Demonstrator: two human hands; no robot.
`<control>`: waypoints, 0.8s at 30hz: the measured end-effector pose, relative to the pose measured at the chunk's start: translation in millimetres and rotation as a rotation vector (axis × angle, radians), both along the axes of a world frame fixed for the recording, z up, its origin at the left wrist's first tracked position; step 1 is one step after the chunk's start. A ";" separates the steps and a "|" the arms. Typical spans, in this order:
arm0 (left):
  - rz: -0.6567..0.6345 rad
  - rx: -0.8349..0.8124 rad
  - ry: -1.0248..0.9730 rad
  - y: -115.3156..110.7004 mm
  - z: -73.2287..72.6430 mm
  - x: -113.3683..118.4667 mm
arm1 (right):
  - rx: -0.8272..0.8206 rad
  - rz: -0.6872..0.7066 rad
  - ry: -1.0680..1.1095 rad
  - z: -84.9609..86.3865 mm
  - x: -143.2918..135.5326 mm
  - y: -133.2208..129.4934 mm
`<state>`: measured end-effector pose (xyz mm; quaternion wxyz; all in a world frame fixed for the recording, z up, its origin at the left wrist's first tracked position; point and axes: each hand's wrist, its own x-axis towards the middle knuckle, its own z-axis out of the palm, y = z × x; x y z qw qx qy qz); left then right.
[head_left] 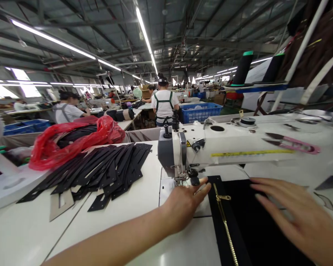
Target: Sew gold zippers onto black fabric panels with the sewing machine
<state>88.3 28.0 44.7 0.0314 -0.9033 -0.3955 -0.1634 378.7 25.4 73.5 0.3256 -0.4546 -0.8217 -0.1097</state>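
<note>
My left hand [183, 205] is beside the needle area of a white sewing machine [238, 142]. Two of its fingers stretch toward the top left corner of a black strip [215, 221]; the thumb is hidden. A gold zipper [226, 226] with its pull [224, 197] runs down this strip. Joined or laid against the strip is a wide black fabric panel [255, 225]. Over the panel's right part lies my right hand [296, 210], fingers extended and apart. Something grey shows between those fingers, too unclear to name. The presser foot is mostly hidden behind my left hand.
Many black slotted strips [111, 168] lie fanned on the white table [127, 236], by a red plastic bag [111, 130]. Pink-handled thread snips [299, 144] rest on the machine. Thread cones [242, 70] stand behind. Ahead are a blue crate [201, 113] and seated co-workers [164, 99].
</note>
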 end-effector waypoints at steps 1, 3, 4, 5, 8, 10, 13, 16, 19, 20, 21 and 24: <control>0.012 0.014 0.053 4.6 -0.9 7.5 | -0.040 0.026 -0.071 -7.7 -14.6 -2.1; 0.039 0.036 0.152 6.1 -1.9 19.4 | -0.162 0.069 -0.201 -24.7 -40.7 -6.2; 0.054 0.042 0.198 3.4 -2.0 22.8 | -0.232 0.084 -0.249 -32.5 -49.7 -8.1; 0.073 0.043 0.248 -1.0 -1.9 24.1 | -0.287 0.094 -0.283 -39.1 -55.4 -10.0; 0.147 0.024 0.368 -18.3 -1.6 16.2 | -0.364 0.116 -0.308 -49.8 -56.1 -15.1; 0.172 0.051 0.385 -30.0 -2.0 2.4 | -0.365 0.133 -0.282 -49.7 -51.0 -18.3; 0.208 0.186 0.296 -50.1 -4.6 -27.1 | -0.350 0.178 -0.279 -43.2 -47.4 -23.3; 0.148 0.275 0.171 -77.2 -10.1 -57.3 | -0.326 0.234 -0.319 -34.8 -50.9 -29.1; 0.103 0.273 0.077 -100.3 -14.8 -71.6 | -0.300 0.288 -0.354 -30.3 -57.3 -34.4; 0.089 0.270 0.034 -103.7 -15.0 -70.7 | -0.292 0.304 -0.356 -30.2 -59.3 -35.8; 0.073 0.258 -0.014 -104.0 -14.3 -67.0 | -0.289 0.313 -0.353 -30.9 -60.9 -36.9; 0.059 0.107 -0.131 -86.8 -7.8 -43.3 | -0.288 0.318 -0.324 -34.9 -63.4 -39.3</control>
